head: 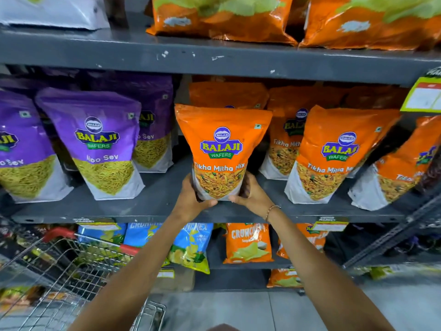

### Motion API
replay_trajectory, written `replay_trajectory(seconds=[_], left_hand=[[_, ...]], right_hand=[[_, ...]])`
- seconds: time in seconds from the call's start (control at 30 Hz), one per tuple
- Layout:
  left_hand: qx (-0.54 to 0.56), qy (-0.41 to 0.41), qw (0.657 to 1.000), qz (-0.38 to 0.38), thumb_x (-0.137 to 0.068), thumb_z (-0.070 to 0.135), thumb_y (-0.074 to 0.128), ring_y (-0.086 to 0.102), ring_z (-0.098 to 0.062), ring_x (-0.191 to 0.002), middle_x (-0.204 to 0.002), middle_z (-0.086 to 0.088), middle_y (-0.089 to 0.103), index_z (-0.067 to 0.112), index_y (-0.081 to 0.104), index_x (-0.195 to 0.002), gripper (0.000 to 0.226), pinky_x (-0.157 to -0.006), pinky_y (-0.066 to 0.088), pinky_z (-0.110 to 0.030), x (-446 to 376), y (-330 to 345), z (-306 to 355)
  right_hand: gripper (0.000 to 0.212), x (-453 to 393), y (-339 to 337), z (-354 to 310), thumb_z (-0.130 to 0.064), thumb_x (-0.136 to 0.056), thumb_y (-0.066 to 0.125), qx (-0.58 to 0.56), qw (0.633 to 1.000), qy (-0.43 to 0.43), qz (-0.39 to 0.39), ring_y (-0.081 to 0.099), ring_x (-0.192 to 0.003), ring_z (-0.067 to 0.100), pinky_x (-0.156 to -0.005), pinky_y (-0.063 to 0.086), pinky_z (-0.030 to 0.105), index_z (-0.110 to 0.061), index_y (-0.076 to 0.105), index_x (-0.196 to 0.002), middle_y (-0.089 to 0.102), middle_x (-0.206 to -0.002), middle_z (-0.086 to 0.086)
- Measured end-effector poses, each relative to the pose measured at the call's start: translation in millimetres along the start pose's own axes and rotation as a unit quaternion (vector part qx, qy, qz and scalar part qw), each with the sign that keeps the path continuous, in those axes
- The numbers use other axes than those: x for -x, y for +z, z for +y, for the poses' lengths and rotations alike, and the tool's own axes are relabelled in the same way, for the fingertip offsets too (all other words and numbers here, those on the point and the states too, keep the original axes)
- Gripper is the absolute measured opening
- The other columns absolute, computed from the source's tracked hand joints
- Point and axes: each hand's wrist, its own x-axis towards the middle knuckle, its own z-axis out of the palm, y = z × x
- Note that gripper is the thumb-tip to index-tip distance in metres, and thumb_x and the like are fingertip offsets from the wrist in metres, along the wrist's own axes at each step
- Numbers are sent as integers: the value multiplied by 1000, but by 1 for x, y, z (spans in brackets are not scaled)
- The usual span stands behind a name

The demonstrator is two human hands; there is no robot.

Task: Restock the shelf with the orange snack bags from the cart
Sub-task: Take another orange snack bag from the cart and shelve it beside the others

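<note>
Both hands, left hand (193, 199) and right hand (252, 196), clasp the bottom of an upright orange snack bag (220, 149) on the grey shelf (152, 199), just left of more orange bags (338, 154).

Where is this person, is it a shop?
Most likely a grocery shop: grey metal shelves hold rows of purple snack bags, a yellow price tag hangs at the edge, and a wire shopping cart stands below.

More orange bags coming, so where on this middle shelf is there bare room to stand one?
Bare shelf shows between the purple Aloo Sev bag and the held orange bag, gripped by the left hand and right hand. A narrower strip lies before the next orange bag. Rightward, orange bags crowd together.
</note>
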Motion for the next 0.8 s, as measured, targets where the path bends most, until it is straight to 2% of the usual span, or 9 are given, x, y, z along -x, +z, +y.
replay_trajectory(seconds=[0.07,0.17,0.27,0.37,0.43,0.53,0.63,0.7,0.8], left_hand=[[31,3,993,114,-70,15,79,50,-15,-102,-113,2,44,3,38,-126,70,-80,46,-11,18,15,-4],[21,32,972,232,-78,20,71,59,-10,-73,-79,11,53,14,50,-92,26,-68,47,-28,42,48,4],[-5,94,987,133,-80,27,68,58,4,-70,-71,9,59,20,54,-80,16,-61,41,-12,43,94,38],[-44,126,991,-23,-80,29,68,58,-10,-101,-112,-6,62,11,54,-113,40,-85,46,-22,25,144,71],[-50,88,988,-115,-78,31,71,41,-20,-130,-143,-8,38,8,30,-138,76,-99,36,-26,11,175,88],[-25,50,983,-175,-75,28,74,29,-17,-136,-149,-2,27,9,12,-144,94,-97,30,-19,-8,203,107],[-43,39,989,-138,-75,31,73,43,-23,-127,-137,-7,44,9,28,-136,79,-86,36,-21,-21,213,105],[-63,23,993,-97,-76,38,71,54,-27,-113,-119,-9,56,7,37,-127,69,-78,38,-29,-25,211,97],[-75,18,994,-76,-74,42,71,55,-19,-95,-100,1,54,10,42,-121,64,-72,40,-31,-24,201,84]], right_hand=[[69,17,-13,4,-28,-72,76,59,996,20,60,50,-116,16,-96,42,30,-14,41,-130,53,-128,5],[12,50,-49,22,-14,-83,62,233,953,24,192,64,-93,30,-71,41,24,-4,67,-87,69,-95,15],[18,78,-99,37,-17,-87,55,322,898,93,285,64,-86,40,-64,48,38,-4,67,-82,70,-89,22],[22,92,-149,43,-19,-86,61,291,880,119,357,62,-89,39,-68,50,42,0,58,-96,66,-95,25],[44,88,-176,53,-19,-82,67,218,913,134,317,55,-110,36,-86,49,45,-1,47,-116,58,-118,22],[75,74,-204,66,-23,-76,71,84,971,77,211,41,-130,26,-104,43,45,-11,28,-136,40,-143,10],[68,64,-211,68,-2,-78,68,-56,985,57,154,45,-127,24,-87,52,20,-7,30,-133,45,-138,11],[66,61,-208,67,1,-75,70,-86,983,61,151,48,-121,24,-79,52,21,-6,34,-130,50,-129,10],[62,59,-200,68,1,-72,73,-87,985,43,140,53,-107,17,-68,51,11,-9,39,-122,55,-114,1]])
